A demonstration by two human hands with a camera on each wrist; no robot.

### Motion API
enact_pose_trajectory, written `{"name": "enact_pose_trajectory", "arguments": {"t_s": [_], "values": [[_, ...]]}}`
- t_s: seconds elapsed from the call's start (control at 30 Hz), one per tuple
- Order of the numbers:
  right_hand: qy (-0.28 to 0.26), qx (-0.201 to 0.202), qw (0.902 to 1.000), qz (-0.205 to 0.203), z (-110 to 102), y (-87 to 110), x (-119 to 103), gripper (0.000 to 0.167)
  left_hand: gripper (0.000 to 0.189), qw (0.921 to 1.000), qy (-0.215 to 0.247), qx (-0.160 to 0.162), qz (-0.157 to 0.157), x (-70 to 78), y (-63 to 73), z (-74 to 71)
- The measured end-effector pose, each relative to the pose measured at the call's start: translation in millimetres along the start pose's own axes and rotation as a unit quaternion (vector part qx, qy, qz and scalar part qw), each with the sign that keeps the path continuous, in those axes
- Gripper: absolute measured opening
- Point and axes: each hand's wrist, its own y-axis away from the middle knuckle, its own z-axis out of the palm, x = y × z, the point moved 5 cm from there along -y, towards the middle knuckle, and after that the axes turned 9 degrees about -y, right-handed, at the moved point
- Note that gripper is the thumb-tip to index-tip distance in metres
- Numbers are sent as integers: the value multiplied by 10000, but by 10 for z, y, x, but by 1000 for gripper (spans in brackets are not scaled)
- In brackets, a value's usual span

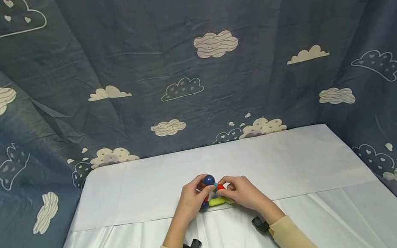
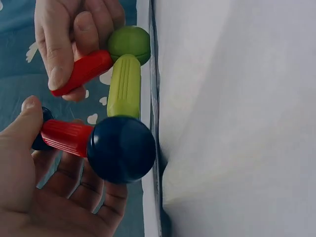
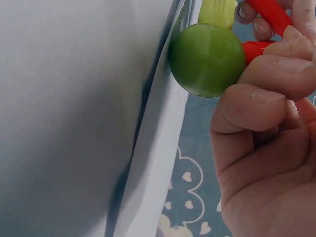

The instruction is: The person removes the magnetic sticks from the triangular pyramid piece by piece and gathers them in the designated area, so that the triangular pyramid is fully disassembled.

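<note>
A toy of rods & balls is held near the middle of the surface. The left hand is clenched on 1 red rod by the blue ball; the right hand is pinching the other red rod at the green ball. Rod ends are best kept square to the balls, w/ light, steady pressure, so the green rod isn't knocked loose.

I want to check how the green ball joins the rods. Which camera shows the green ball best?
The right wrist view: the green ball fills the frame beside the right hand. The left wrist view shows it smaller, joined to the light green rod. In the head view the hands hide it.
</note>
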Motion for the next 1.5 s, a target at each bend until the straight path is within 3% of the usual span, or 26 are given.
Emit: {"name": "enact_pose_trajectory", "arguments": {"t_s": [0.3,0.57,0.73,1.03,1.27,1.5], "values": [[176,303,9994,-17,-93,-26,21,19,39,9968,301,552,-484,-86,1,-104],[180,649,9971,340,-252,-13,76,15,37,9903,452,1021,-832,-197,8,-268],[403,588,9964,454,-347,12,100,12,38,9914,210,914,-909,-321,9,-377],[928,123,9937,613,-483,72,121,8,31,9904,-248,700,-1167,-532,43,-543],[1073,-111,9871,1185,-503,110,257,12,35,9887,-498,586,-1288,-615,48,-559],[1199,-290,9819,1439,-475,119,324,13,33,9887,-620,508,-1267,-646,71,-534]]}}
